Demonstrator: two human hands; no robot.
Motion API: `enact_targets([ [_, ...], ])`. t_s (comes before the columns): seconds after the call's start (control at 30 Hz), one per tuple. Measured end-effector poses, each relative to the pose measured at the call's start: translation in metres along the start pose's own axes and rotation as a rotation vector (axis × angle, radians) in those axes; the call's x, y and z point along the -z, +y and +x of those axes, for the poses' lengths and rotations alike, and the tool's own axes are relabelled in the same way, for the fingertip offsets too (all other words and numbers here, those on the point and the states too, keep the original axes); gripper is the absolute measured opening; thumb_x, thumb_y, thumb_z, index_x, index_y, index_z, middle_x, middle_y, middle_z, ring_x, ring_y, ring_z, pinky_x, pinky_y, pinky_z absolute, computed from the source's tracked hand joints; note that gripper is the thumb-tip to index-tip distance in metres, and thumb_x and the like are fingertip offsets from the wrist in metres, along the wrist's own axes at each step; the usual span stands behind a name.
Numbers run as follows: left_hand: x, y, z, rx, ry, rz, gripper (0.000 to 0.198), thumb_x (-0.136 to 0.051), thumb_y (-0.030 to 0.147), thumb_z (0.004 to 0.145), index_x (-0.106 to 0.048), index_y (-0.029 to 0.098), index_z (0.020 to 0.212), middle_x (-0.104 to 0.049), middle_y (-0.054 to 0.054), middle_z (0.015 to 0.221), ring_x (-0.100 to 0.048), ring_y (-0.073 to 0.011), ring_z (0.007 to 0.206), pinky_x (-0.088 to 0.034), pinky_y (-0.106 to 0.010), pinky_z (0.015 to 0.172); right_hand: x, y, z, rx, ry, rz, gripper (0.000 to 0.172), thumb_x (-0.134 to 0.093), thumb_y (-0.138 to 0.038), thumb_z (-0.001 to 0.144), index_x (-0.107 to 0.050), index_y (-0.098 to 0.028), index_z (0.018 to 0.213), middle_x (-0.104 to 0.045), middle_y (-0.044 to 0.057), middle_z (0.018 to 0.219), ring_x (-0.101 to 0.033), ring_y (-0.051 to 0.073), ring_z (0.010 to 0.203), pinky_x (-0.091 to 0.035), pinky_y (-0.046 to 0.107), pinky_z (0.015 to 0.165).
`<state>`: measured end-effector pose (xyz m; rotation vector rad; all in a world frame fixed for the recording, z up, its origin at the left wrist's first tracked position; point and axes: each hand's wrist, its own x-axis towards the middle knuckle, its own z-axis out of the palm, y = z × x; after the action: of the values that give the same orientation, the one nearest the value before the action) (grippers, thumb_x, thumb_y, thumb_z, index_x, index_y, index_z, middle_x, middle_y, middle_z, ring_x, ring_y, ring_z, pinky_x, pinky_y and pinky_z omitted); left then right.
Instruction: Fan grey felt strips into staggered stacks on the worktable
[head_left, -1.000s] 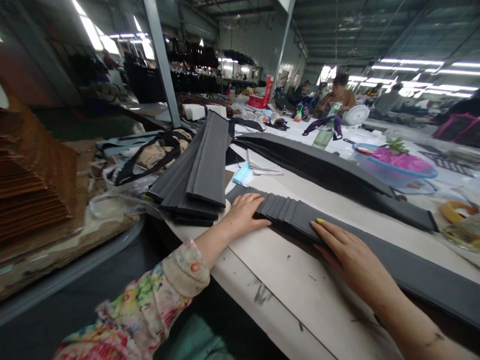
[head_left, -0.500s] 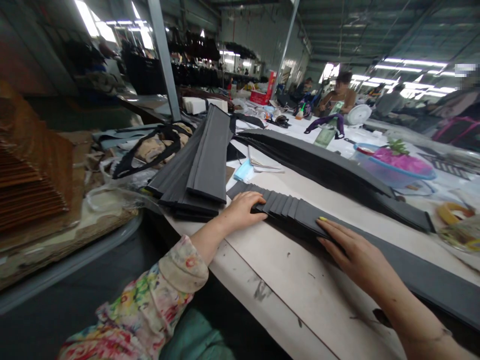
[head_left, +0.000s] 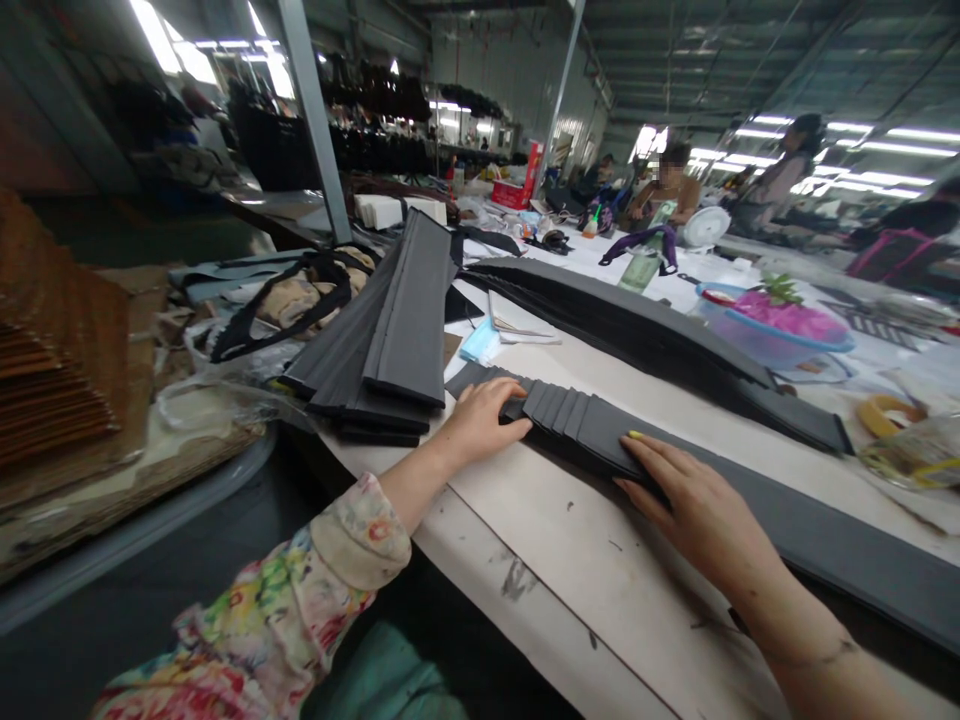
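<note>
A long stack of dark grey strips (head_left: pixel 757 495) lies across the pale table (head_left: pixel 540 560), its overlapping ends fanned out like steps between my hands. My left hand (head_left: pixel 484 420) grips the stack near its far left end, fingers over the top and thumb at the near edge. Farther right, my right hand (head_left: pixel 686 500) holds the same stack, fingers on top and thumb along the near side. Beyond my left hand, more grey strips (head_left: pixel 412 310) are piled crosswise. Another long grey bundle (head_left: pixel 637 320) lies behind the stack.
A blue-rimmed basin (head_left: pixel 780 330) with pink plastic, a green bottle (head_left: pixel 643 262) and yellow tape roll (head_left: pixel 889 413) stand at right. Stacked brown sheets (head_left: pixel 60 350) are at left. A metal post (head_left: pixel 316 120) rises behind. People sit or stand farther back.
My right hand has shifted slightly left along the stack, and the fanned ends look a little closer together. The whole view has moved slightly. Both hands still hold the stack.
</note>
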<state>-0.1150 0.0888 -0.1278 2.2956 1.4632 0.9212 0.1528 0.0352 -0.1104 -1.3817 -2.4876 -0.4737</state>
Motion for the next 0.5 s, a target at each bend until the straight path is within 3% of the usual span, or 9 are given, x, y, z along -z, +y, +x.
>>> enact_targets([
  [0.1, -0.002, 0.011, 0.000, -0.053, 0.048, 0.061, 0.043, -0.059, 0.028, 0.074, -0.047, 0.024, 0.115, -0.045, -0.003, 0.129, -0.038, -0.0227, 0.120, -0.014, -0.049, 0.106, 0.001, -0.002, 0.001, -0.004, -0.001, -0.015, 0.041, -0.040, -0.037, 0.087, -0.051, -0.012, 0.118, -0.057, 0.012, 0.117, -0.056, 0.023, 0.102, -0.047, 0.039, 0.088],
  [0.17, -0.004, 0.018, 0.001, -0.142, 0.034, 0.080, 0.040, -0.058, 0.027, 0.076, -0.048, 0.026, 0.115, -0.045, -0.002, 0.129, -0.038, -0.0211, 0.120, -0.012, -0.047, 0.107, 0.002, -0.003, 0.001, 0.006, 0.009, -0.023, 0.039, -0.037, -0.035, 0.088, -0.051, -0.012, 0.117, -0.058, 0.011, 0.116, -0.057, 0.022, 0.101, -0.048, 0.038, 0.087],
  [0.27, -0.009, 0.023, 0.005, -0.230, -0.006, 0.060, 0.025, -0.054, 0.031, 0.081, -0.055, 0.024, 0.105, -0.057, -0.002, 0.115, -0.048, -0.0188, 0.110, -0.025, -0.040, 0.103, 0.001, -0.002, 0.001, 0.010, 0.029, -0.043, 0.039, -0.036, -0.035, 0.088, -0.051, -0.013, 0.117, -0.059, 0.011, 0.114, -0.058, 0.022, 0.099, -0.049, 0.037, 0.085],
  [0.37, -0.013, 0.023, 0.010, -0.227, -0.001, 0.037, 0.022, -0.050, 0.036, 0.084, -0.058, 0.021, 0.099, -0.063, -0.002, 0.101, -0.054, -0.0181, 0.098, -0.036, -0.036, 0.092, 0.001, -0.001, 0.001, 0.019, 0.036, -0.050, 0.039, -0.038, -0.032, 0.087, -0.049, -0.014, 0.120, -0.059, 0.012, 0.114, -0.059, 0.022, 0.099, -0.049, 0.037, 0.084],
  [0.5, -0.013, 0.017, 0.012, -0.180, 0.017, 0.021, 0.024, -0.054, 0.035, 0.081, -0.057, 0.021, 0.100, -0.061, -0.002, 0.103, -0.053, -0.0187, 0.098, -0.040, -0.032, 0.086, 0.000, 0.000, 0.001, 0.074, -0.002, -0.070, 0.043, -0.038, -0.019, 0.082, -0.043, -0.013, 0.125, -0.056, 0.013, 0.118, -0.057, 0.022, 0.102, -0.049, 0.038, 0.085],
])
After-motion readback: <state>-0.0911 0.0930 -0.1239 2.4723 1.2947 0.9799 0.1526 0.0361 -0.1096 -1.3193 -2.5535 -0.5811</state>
